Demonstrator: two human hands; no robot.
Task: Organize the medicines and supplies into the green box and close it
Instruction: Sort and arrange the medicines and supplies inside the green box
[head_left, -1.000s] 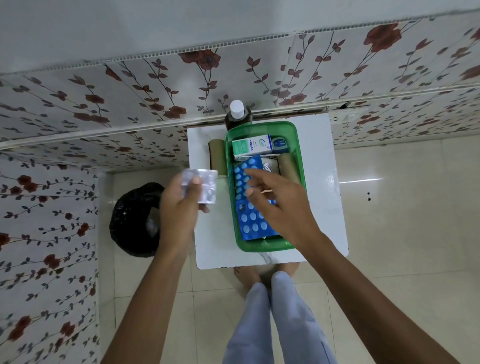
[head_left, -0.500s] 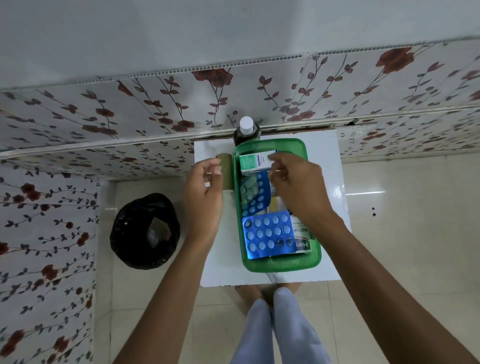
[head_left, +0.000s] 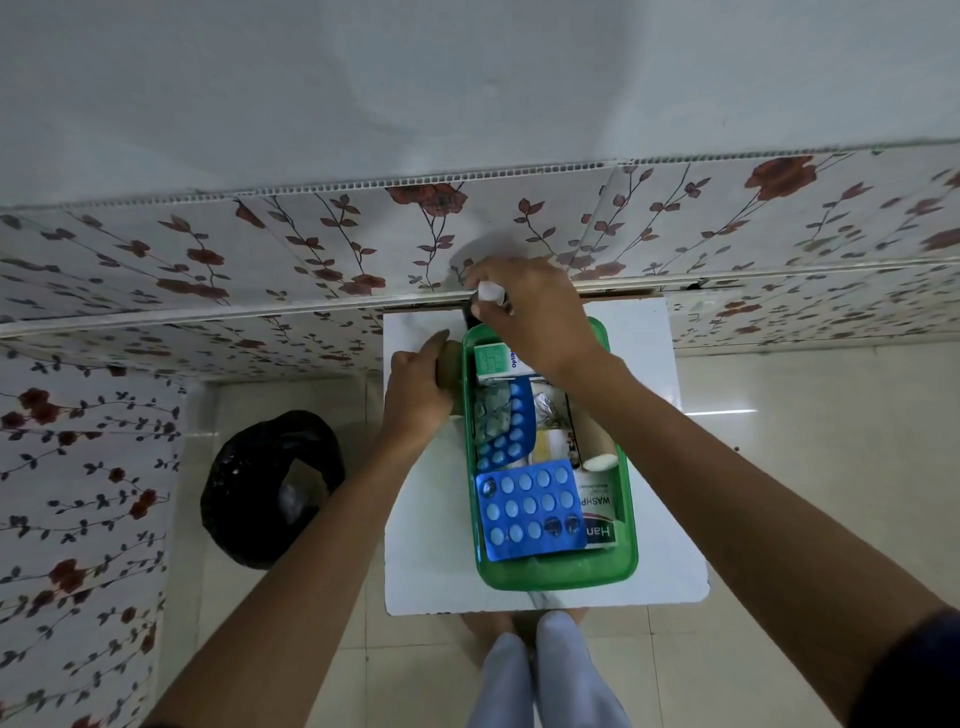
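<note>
The green box (head_left: 553, 574) stands open on a small white table (head_left: 670, 519). Inside lie two blue blister packs (head_left: 530, 512), a silvery strip over the farther one, a white-and-green carton (head_left: 493, 359), a tan bandage roll (head_left: 597, 441) and a handwash sachet (head_left: 602, 514). Beyond the box's far edge my right hand (head_left: 535, 317) is closed around the white-capped dark bottle (head_left: 491, 292). Left of the box, my left hand (head_left: 415, 395) grips a second tan bandage roll (head_left: 451, 364) lying on the table.
A black bin bag (head_left: 270, 483) sits on the tiled floor left of the table. A floral-papered wall runs right behind the table's far edge. My legs and feet (head_left: 540, 670) are at the table's near edge.
My left hand dropped the silver strip into the box and went to the roll beside it. My right hand moved from the blister packs past the carton to the bottle.
</note>
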